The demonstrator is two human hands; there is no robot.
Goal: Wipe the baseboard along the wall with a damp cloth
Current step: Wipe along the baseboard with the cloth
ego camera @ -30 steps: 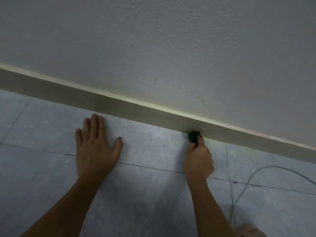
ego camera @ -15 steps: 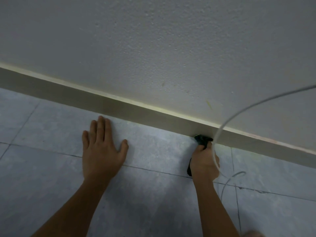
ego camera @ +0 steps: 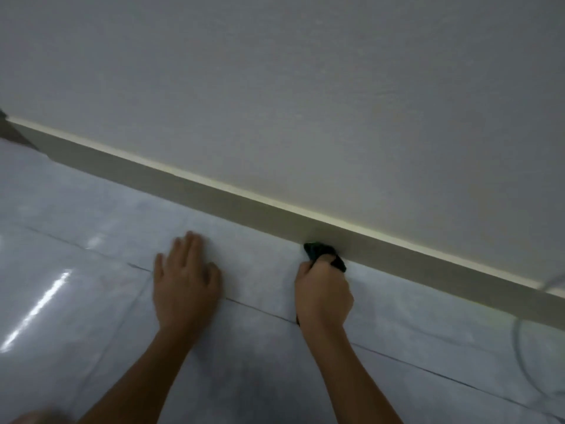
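A long greyish-beige baseboard point(ego camera: 183, 185) runs diagonally from upper left to lower right at the foot of a pale wall point(ego camera: 305, 87). My right hand point(ego camera: 324, 293) is closed around a dark green cloth point(ego camera: 318, 251), which is bunched and pressed against the bottom of the baseboard where it meets the floor. My left hand point(ego camera: 186, 278) lies flat on the floor tiles, fingers together and pointing toward the wall, a short way left of the right hand.
The floor is glossy grey tile point(ego camera: 76, 286) with thin dark grout lines and a bright reflection at the left. A blurred white cable point(ego camera: 526, 356) loops at the right edge. A dark object point(ego camera: 9, 133) shows at the far left beside the baseboard.
The view has shifted and blurred. The cloth and my right hand have slid left along the baseboard. The white cable no longer crosses over the hand; it is at the right edge.
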